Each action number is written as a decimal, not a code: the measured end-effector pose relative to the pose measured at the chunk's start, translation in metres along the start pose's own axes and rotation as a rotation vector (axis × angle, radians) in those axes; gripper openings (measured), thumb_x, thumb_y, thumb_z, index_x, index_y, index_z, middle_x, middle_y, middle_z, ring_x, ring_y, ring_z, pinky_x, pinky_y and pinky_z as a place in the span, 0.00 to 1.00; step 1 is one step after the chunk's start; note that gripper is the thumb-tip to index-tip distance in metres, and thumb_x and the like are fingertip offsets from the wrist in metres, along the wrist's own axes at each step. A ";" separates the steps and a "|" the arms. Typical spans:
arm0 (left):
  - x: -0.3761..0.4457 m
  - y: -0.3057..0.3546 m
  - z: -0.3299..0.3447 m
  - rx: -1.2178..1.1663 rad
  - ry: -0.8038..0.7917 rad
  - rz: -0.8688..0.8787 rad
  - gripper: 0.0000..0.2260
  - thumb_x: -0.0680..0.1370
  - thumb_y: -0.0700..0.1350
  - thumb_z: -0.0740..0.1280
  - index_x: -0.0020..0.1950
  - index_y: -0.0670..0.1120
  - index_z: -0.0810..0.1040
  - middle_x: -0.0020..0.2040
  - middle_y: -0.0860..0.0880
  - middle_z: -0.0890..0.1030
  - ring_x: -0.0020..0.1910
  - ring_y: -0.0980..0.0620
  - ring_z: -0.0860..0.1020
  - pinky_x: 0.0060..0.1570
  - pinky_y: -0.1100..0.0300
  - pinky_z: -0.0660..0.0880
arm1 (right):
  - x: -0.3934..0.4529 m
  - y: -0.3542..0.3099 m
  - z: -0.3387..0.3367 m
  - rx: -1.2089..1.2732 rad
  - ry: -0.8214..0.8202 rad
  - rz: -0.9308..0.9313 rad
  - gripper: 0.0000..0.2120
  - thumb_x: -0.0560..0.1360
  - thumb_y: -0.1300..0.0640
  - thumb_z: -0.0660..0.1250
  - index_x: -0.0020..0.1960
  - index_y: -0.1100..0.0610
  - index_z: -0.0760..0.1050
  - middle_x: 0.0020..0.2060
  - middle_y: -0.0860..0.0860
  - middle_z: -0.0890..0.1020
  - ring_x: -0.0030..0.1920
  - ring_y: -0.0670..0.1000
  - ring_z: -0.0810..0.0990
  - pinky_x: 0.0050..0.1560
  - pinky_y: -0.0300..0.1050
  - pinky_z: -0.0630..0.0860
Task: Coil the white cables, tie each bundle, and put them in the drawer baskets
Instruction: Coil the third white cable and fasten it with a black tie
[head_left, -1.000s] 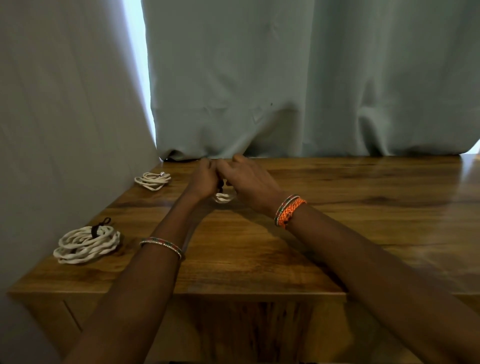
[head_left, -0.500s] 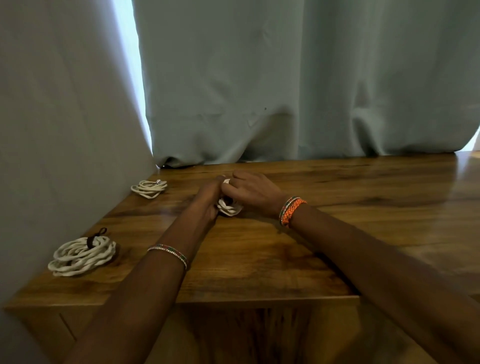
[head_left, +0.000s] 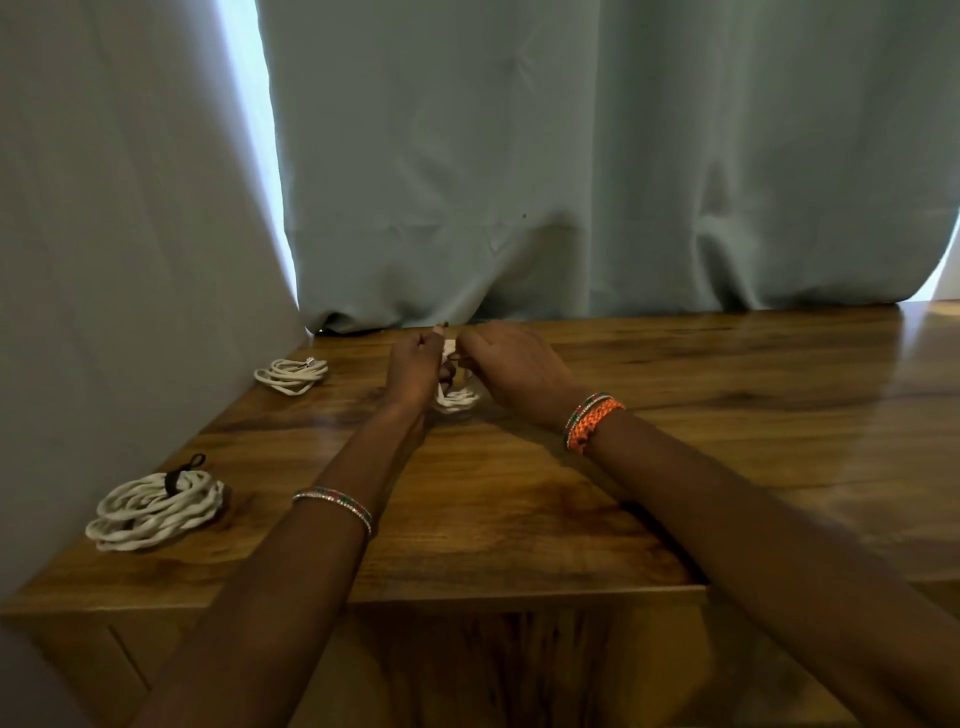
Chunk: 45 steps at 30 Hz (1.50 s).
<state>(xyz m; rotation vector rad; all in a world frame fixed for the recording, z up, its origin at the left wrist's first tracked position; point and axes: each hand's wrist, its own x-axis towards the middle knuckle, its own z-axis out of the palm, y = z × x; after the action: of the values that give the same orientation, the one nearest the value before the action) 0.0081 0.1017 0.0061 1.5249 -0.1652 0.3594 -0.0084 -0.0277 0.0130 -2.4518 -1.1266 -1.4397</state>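
1. Small white coil (head_left: 457, 400): far centre of bench (head_left: 519, 519), between both hands.
2. Left hand (head_left: 413, 366) and right hand (head_left: 511, 364): fingers pinching dark tie (head_left: 453, 359) at coil.
3. Risk: slack tie, loops springing apart.

On the glossy brown wooden tabletop (head_left: 519, 519), the thick white twisted-cord coil w/ dark tie (head_left: 156, 506) lay near the front-left corner, by the left edge. The thinner white cable coil (head_left: 292, 373) sat further back along that edge, near the back-left corner. A small white cable bundle (head_left: 457, 400) sat mid-back, btwn left hand (head_left: 413, 366) & right hand (head_left: 511, 366). The pale grey-green curtain (head_left: 571, 166) hung behind the back edge.
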 end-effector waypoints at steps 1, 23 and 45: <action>0.000 0.000 -0.001 -0.020 -0.030 0.003 0.12 0.82 0.44 0.57 0.40 0.43 0.73 0.28 0.46 0.71 0.19 0.60 0.67 0.22 0.66 0.65 | 0.001 0.000 -0.002 -0.012 0.006 0.013 0.12 0.63 0.67 0.76 0.44 0.62 0.76 0.32 0.55 0.80 0.30 0.54 0.77 0.35 0.38 0.62; -0.008 0.013 -0.013 0.167 -0.269 0.106 0.12 0.81 0.46 0.58 0.39 0.44 0.67 0.19 0.51 0.70 0.16 0.57 0.65 0.20 0.67 0.61 | 0.010 0.027 -0.032 0.118 -0.088 0.204 0.06 0.74 0.61 0.64 0.45 0.54 0.78 0.41 0.50 0.76 0.47 0.51 0.73 0.45 0.44 0.58; -0.011 0.034 0.001 0.367 -0.073 0.403 0.14 0.82 0.46 0.57 0.36 0.48 0.62 0.26 0.50 0.65 0.18 0.60 0.65 0.25 0.60 0.65 | -0.008 0.037 0.007 1.353 -0.374 0.860 0.14 0.77 0.71 0.58 0.58 0.60 0.75 0.40 0.46 0.82 0.42 0.47 0.80 0.46 0.45 0.77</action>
<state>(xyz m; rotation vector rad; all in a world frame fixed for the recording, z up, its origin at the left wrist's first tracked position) -0.0137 0.0998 0.0349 1.8678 -0.4893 0.6820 0.0179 -0.0562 0.0136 -1.6920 -0.5358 0.1181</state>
